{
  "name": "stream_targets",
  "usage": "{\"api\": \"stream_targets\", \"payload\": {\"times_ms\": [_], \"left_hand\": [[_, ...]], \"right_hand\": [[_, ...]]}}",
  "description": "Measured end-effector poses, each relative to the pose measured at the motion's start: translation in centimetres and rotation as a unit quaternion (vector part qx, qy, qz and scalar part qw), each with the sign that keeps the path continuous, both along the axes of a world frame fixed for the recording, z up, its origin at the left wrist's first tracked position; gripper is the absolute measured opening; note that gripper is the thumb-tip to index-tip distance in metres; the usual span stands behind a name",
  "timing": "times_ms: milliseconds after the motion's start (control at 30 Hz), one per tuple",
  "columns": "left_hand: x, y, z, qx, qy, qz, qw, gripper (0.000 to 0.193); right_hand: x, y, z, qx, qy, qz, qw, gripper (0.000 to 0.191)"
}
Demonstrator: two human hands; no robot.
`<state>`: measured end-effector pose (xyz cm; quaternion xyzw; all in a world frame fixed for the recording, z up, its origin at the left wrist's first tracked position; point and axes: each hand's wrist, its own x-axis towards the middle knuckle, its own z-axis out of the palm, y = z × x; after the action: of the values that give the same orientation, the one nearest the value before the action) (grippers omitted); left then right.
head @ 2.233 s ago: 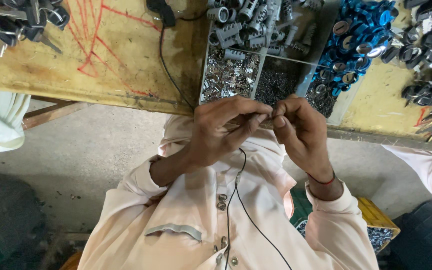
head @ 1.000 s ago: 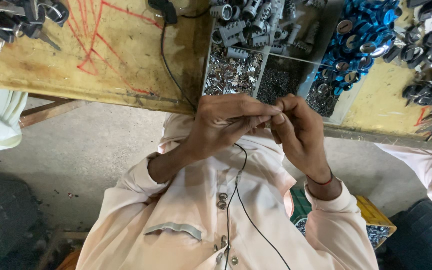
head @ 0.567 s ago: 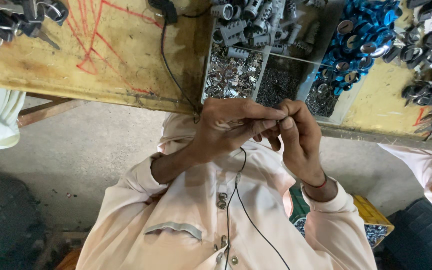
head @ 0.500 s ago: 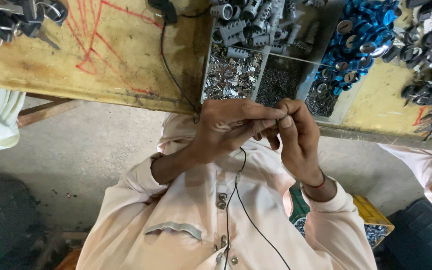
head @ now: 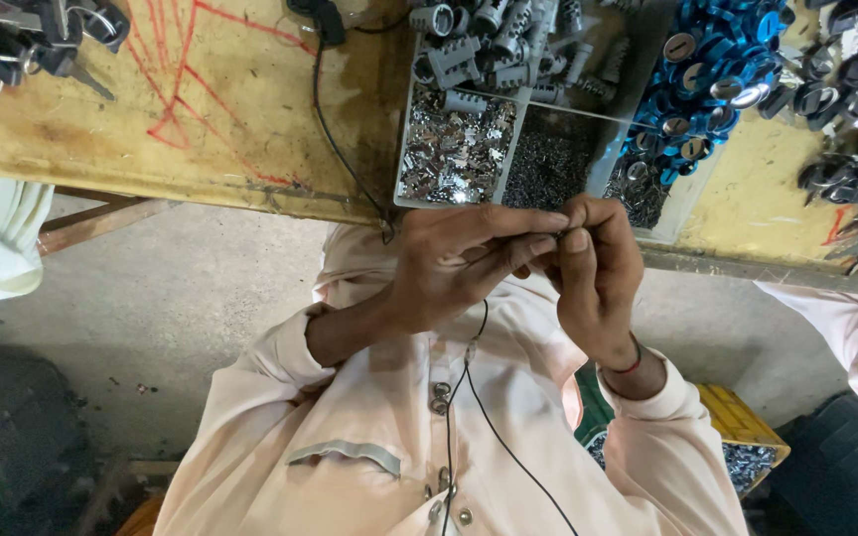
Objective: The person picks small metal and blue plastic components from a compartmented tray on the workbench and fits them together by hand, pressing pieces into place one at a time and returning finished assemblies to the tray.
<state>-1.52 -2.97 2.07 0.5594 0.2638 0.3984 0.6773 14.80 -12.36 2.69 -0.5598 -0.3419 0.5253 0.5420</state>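
Left hand (head: pixel 449 273) and right hand (head: pixel 593 263) pinched together on a small metal part (head: pixel 560 236), mostly hidden by fingertips, possibly a lock piece, just below the yellow worktop (head: pixel 201 109) edge and the divided tray (head: pixel 508 119) of silvery parts.

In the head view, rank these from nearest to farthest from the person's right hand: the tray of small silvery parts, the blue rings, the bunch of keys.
1. Tray of small silvery parts, just beyond the right hand.
2. Blue rings, far right of the bench.
3. Bunch of keys, far left corner.
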Motion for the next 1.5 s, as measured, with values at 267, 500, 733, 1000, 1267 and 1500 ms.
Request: {"api": "stream_targets", "payload": {"times_ms": [267,500,733,1000,1267,1500], "left_hand": [[0.5,-0.7,0.2,-0.075,-0.037,0.007,0.996,0.021],[0.3,-0.7,0.4,-0.116,-0.038,-0.007,0.993,0.021],[0.0,0.2,0.4,-0.009,-0.012,-0.012,1.0,0.028],[-0.7,1.7,0.6,0.07,-0.03,-0.061,0.995,0.031],[-0.2,1.5,1.7,0.063,0.092,-0.076,0.991,0.014],[0.1,2.5,0.2,0.05,0.083,-0.102,0.99,0.016]], "right_hand": [[0.5,0.0,-0.7,0.018,-0.082,-0.016,0.996,0.014],[1.6,0.1,-0.7,0.021,0.04,0.04,0.998,0.015],[2.1,0.2,-0.5,-0.003,0.023,0.062,0.998,0.016],[2.5,0.4,0.8,-0.056,-0.095,0.079,0.991,0.011],[1.8,1.7,2.5,-0.006,-0.08,0.011,0.997,0.016],[5.9,2.7,6.5,-0.095,-0.638,0.163,0.747,0.009]]}}
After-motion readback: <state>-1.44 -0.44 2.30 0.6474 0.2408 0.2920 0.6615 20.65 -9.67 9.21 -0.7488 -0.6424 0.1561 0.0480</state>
